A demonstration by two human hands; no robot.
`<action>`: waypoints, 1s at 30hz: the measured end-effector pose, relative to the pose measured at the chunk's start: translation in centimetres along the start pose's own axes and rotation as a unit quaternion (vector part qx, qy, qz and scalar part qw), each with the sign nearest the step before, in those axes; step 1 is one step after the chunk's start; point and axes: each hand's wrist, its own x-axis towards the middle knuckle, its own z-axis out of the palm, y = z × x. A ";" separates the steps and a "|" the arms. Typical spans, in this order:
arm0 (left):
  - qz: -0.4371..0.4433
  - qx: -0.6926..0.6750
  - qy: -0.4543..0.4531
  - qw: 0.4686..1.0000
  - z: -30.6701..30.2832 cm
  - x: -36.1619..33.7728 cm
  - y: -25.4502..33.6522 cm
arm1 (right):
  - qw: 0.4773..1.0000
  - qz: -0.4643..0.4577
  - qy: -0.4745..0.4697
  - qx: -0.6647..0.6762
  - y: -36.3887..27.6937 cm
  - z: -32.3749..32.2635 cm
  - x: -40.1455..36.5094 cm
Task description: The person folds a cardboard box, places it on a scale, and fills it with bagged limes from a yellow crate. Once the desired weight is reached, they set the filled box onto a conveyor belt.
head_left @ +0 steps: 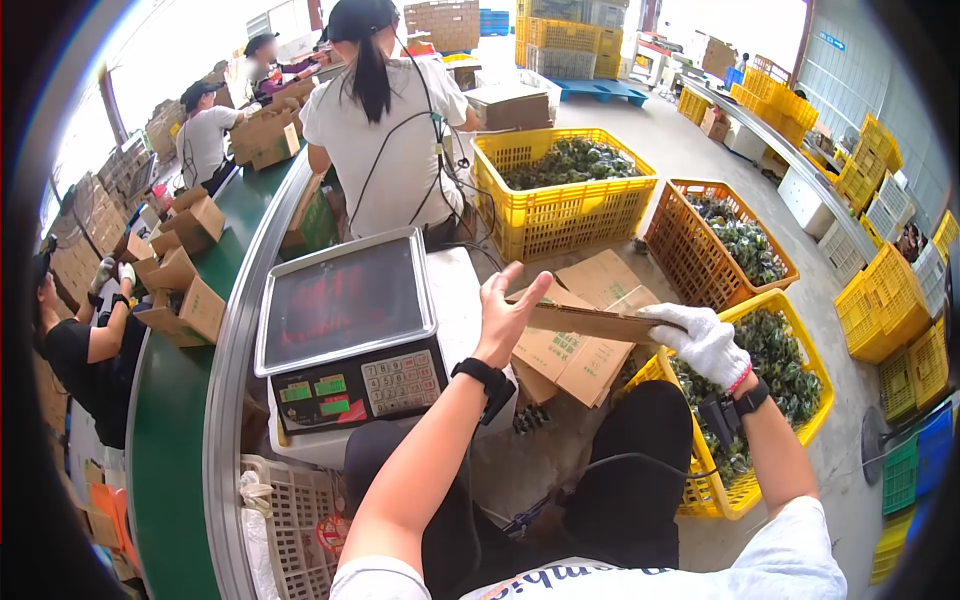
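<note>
My left hand [508, 312], bare, has its fingers spread at the left end of a folded piece of cardboard [595, 322]; whether its thumb touches the edge I cannot tell. In a white knitted glove, my right hand [702, 342] grips the cardboard's right end. The piece is held edge-on above my knees. Below it lie flattened printed cartons [575, 355] on the floor. To the left of my left hand a scale [347, 305] with a steel tray and keypad rests on a white support. A yellow crate [820, 400] of dark green wrapped items stands beside my right forearm.
Ahead are a yellow crate [565, 215] and an orange crate [700, 290], both holding dark green items. A green conveyor belt [180, 430] with open boxes runs along the left. Several people work beside it, one close in front [385, 140]. A white basket [290, 520] stands at lower left.
</note>
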 end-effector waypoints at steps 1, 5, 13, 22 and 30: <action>0.021 0.024 0.009 0.999 0.3 0.1 -1.1 | 1.000 -0.005 0.006 0.028 0.3 0.5 0.2; 0.077 0.054 0.074 0.993 1.6 -0.2 -3.4 | 0.997 0.047 -0.017 0.066 2.4 2.0 1.3; 0.043 0.174 0.057 0.982 1.8 -0.6 -5.1 | 0.985 0.036 -0.096 0.137 13.5 4.6 4.8; 0.029 0.182 0.019 0.983 2.1 0.5 -4.1 | 0.981 0.052 -0.132 0.129 14.9 4.5 6.6; 0.111 0.228 -0.092 0.963 4.3 -2.0 -2.8 | 0.970 0.227 0.083 -0.015 10.8 5.1 9.8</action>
